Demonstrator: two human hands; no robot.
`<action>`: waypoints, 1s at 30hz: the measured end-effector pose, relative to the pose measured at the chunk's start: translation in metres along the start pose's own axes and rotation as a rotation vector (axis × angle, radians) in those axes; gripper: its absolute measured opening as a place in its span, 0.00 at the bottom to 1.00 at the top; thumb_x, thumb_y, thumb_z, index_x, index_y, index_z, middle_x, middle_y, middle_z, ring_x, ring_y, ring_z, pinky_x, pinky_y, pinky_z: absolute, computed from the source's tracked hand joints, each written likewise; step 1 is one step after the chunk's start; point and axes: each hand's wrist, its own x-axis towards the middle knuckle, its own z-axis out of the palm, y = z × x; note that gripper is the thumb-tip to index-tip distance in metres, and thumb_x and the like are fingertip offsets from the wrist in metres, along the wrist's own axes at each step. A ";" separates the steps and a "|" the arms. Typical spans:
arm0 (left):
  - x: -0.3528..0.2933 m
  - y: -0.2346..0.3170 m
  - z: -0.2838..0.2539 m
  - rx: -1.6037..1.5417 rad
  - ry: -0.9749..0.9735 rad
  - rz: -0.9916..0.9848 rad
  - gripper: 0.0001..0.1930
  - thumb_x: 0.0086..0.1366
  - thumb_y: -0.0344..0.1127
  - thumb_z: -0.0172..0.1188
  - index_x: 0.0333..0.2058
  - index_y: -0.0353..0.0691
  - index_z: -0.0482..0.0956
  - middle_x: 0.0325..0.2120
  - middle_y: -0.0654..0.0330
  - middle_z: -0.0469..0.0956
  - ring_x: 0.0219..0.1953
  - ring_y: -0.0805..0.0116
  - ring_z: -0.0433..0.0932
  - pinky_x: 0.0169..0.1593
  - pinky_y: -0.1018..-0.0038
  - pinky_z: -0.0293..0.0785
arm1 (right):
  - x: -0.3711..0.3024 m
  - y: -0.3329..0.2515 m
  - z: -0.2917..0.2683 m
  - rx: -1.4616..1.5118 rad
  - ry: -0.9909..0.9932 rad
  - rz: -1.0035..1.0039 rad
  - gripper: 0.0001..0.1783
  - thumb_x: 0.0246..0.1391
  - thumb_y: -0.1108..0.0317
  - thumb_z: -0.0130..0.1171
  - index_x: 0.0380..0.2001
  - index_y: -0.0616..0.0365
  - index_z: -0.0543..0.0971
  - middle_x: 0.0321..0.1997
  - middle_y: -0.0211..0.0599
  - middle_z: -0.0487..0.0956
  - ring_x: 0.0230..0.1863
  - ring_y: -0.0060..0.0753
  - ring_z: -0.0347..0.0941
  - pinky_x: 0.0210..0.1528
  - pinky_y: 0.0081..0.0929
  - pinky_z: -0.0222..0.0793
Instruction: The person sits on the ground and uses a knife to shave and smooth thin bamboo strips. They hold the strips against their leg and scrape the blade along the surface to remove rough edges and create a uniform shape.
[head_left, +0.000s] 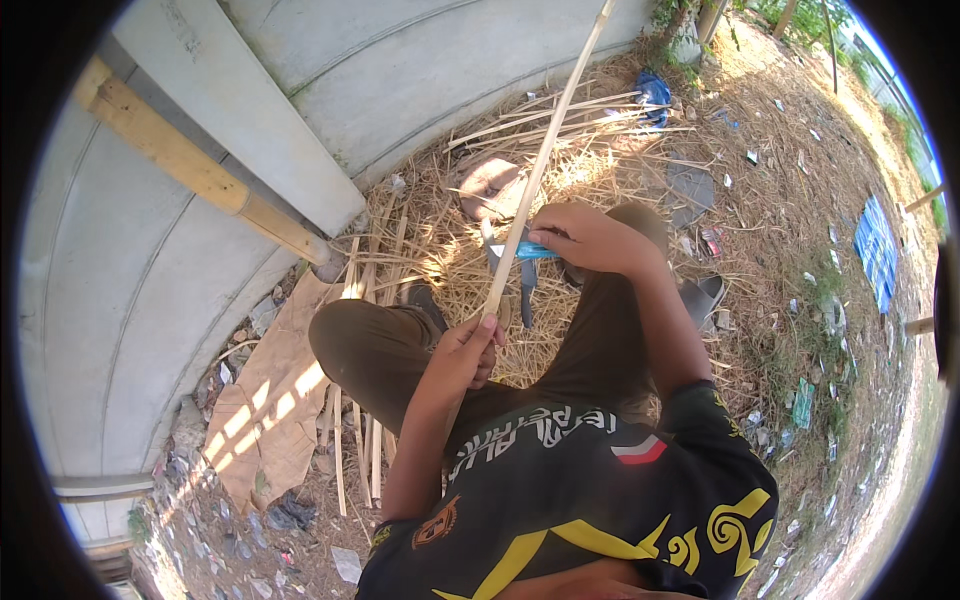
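Head view, left hand (468, 352): gripping pale strip (546, 150)
Right hand (592, 238): gripping blue cutter (540, 250) across strip
Cardboard (275, 420): left of strip

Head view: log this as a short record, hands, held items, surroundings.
Left hand: gripping a long bamboo strip
Right hand: holding a blue-handled knife
Blade: at the strip, contact unclear
Strip: slants up to the picture's top edge
Ground: loose strips, straw-like scraps, brown cardboard
Left side: bamboo pole, concrete wall

Black-and-yellow shirt (575, 480) — brown trousers (368, 345)
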 end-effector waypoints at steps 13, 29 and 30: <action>-0.009 -0.012 0.041 -0.042 -0.126 0.042 0.19 0.80 0.51 0.48 0.35 0.43 0.73 0.16 0.75 0.50 0.15 0.84 0.49 0.16 0.83 0.45 | -0.150 -0.041 0.016 -0.404 0.031 0.134 0.18 0.65 0.51 0.58 0.43 0.57 0.78 0.39 0.47 0.81 0.44 0.52 0.79 0.44 0.47 0.73; 0.062 -0.056 0.097 0.749 -0.188 0.320 0.21 0.80 0.49 0.45 0.34 0.38 0.74 0.18 0.67 0.67 0.19 0.76 0.64 0.27 0.74 0.63 | -0.215 -0.029 0.083 -0.432 0.417 0.500 0.18 0.71 0.52 0.50 0.39 0.58 0.70 0.21 0.46 0.79 0.23 0.56 0.78 0.25 0.47 0.72; 0.062 -0.059 0.097 0.786 -0.197 0.363 0.21 0.80 0.49 0.45 0.34 0.38 0.74 0.19 0.66 0.67 0.21 0.75 0.65 0.29 0.74 0.64 | -0.217 -0.027 0.087 -0.429 0.397 0.528 0.18 0.71 0.52 0.50 0.39 0.58 0.70 0.20 0.46 0.79 0.22 0.56 0.78 0.24 0.47 0.72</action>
